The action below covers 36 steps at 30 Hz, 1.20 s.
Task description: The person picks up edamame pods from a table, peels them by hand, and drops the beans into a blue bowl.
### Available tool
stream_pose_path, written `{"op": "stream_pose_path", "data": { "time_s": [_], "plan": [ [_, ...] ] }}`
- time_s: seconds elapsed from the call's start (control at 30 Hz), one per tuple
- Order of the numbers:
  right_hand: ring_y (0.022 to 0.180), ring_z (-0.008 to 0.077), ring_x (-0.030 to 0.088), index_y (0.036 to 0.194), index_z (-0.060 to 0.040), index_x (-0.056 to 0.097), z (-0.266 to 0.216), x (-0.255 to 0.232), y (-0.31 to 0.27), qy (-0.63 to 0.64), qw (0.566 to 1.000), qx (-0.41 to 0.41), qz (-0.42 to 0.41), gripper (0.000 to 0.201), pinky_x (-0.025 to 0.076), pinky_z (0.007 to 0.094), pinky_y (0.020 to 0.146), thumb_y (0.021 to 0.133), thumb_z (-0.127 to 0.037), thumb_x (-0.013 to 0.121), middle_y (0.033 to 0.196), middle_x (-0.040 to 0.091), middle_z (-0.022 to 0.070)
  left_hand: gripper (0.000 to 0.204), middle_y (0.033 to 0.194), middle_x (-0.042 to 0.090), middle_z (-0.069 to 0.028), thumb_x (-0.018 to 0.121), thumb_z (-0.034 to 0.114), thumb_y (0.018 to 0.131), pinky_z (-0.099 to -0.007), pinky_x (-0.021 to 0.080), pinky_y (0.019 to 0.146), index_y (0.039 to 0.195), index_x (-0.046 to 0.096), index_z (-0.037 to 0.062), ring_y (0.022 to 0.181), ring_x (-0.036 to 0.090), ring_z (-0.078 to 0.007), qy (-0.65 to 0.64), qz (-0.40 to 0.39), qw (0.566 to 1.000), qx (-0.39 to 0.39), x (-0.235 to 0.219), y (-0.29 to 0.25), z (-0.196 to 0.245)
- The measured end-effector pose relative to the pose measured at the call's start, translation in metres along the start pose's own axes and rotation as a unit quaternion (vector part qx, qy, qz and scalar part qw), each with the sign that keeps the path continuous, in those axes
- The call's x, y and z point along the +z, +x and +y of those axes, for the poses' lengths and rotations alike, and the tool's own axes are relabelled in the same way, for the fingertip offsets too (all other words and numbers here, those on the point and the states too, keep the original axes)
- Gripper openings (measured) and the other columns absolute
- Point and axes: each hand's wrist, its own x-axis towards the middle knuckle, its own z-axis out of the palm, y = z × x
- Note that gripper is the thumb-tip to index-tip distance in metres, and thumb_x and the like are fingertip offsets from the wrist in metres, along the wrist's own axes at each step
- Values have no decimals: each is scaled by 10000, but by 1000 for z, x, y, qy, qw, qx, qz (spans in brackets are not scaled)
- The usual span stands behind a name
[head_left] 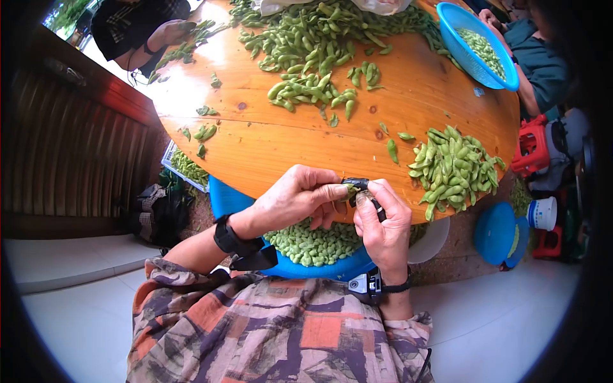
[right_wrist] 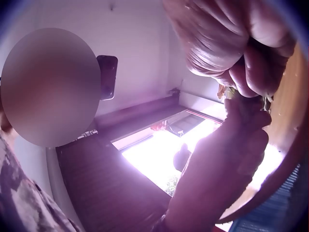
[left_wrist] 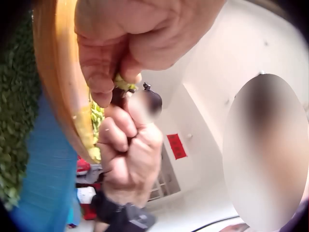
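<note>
Just over the near edge of the wooden table (head_left: 255, 147), my two hands meet fingertip to fingertip. My left hand (head_left: 287, 199) pinches a green soybean pod (head_left: 349, 191) between thumb and fingers. The right hand (head_left: 387, 225) grips the same pod from the other side, its thumb against it; black wrapping shows around its fingers. In the left wrist view the pod (left_wrist: 124, 83) is mostly covered by the fingers. Below the hands, shelled green beans (head_left: 313, 246) fill a blue basin (head_left: 354, 267). A pile of whole pods (head_left: 454, 169) lies to the right on the table.
A larger heap of pods (head_left: 313, 38) spreads across the far side. At the far right stands a blue basket (head_left: 460, 54) with beans. Other people sit left and right, one hand (head_left: 171, 33) near leaves. A white bowl (head_left: 431, 242) and red stool (head_left: 531, 147) are at right.
</note>
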Motion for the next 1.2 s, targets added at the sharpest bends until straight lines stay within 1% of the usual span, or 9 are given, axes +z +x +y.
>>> {"op": "stream_pose_path", "data": {
  "time_s": [0.27,0.4,0.47,0.8,0.93,1.0,1.07,1.13,1.2],
  "plan": [
    [696,295,592,1031,48,604,3,29,0,-255,937,-208,116,176,496,374,609,860,76,574,876,526,153,222,810,502,31,427,231,1053,-200,415,572,1132,518,45,682,461,-25,-107,77,991,36,25,6,-13],
    [697,303,595,1039,51,597,2,27,2,-243,942,-205,105,184,495,388,597,859,84,573,887,517,160,175,746,491,-2,409,127,997,-236,415,588,1030,511,-12,697,457,-46,-78,157,979,105,37,14,-25],
    [696,307,595,1038,46,602,3,24,3,-225,950,-193,100,187,495,382,599,857,87,571,884,520,159,219,905,549,9,423,214,1043,-240,539,715,1172,468,43,816,583,-52,-47,128,988,71,31,14,-35],
    [709,279,599,997,56,598,2,8,3,-158,972,-160,73,149,488,364,613,850,65,574,869,556,145,229,758,474,32,401,98,996,-201,389,573,1109,579,9,663,426,-40,-211,39,976,36,18,5,-20],
    [674,266,598,1019,50,602,-18,-26,9,-68,995,-21,71,174,490,350,620,852,43,555,863,559,143,265,947,663,-70,503,94,967,-277,507,765,1185,603,-17,824,617,-139,-38,-92,995,24,9,-5,-8],
    [692,326,609,1075,42,614,-22,-54,20,-382,905,-141,121,221,496,396,631,859,34,567,889,581,173,238,972,689,-96,599,127,944,-305,514,801,1138,643,-4,873,656,-208,232,-223,932,164,0,-11,-1],
    [739,365,615,1121,28,617,-20,-67,25,-456,858,-115,204,260,492,435,651,865,20,578,912,595,188,224,972,698,-128,658,139,910,-343,515,836,1095,671,14,934,665,-279,284,-252,909,170,2,-13,21],
    [763,362,614,1106,28,615,-25,-65,23,-452,854,-122,225,242,488,443,663,867,14,584,890,587,180,185,948,696,-159,666,116,881,-364,508,855,1036,683,15,949,661,-303,401,-82,905,114,-3,-3,43],
    [761,346,611,1081,25,622,-27,-51,20,-451,863,-99,205,230,490,429,666,854,39,586,871,580,170,180,906,674,-168,677,95,841,-396,507,833,1004,679,18,921,649,-327,537,86,820,182,-25,31,40]
  ]
}}
